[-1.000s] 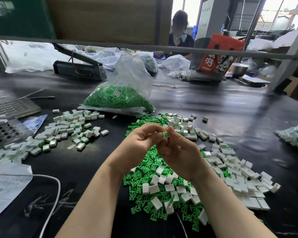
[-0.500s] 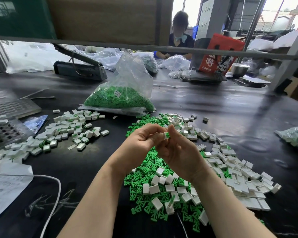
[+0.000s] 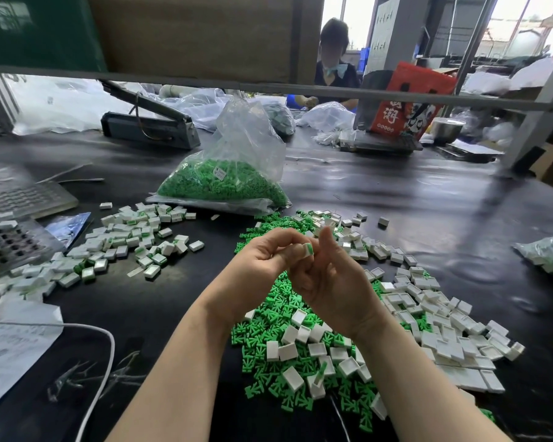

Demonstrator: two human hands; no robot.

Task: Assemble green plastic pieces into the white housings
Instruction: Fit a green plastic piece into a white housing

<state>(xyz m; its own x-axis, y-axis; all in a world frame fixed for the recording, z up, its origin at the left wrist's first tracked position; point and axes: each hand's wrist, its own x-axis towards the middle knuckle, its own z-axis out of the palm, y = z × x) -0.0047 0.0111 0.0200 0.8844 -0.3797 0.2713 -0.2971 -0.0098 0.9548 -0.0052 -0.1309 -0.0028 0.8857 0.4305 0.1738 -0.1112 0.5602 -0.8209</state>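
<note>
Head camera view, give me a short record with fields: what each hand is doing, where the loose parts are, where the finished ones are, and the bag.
left hand: fingers curled, pinching a white housing with green showing in it
right hand: fingers curled against the same housing, forefinger raised
loose parts: green pieces and white housings mixed in a pile under and right of the hands
finished pile: on the table to the left
bag: clear, holding green pieces, behind the piles

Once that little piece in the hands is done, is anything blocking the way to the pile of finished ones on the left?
Nothing visible does. The left hand pinches the white housing with its green insert beside the right hand, above the table. Bare black tabletop lies between them and the finished pile.
</note>
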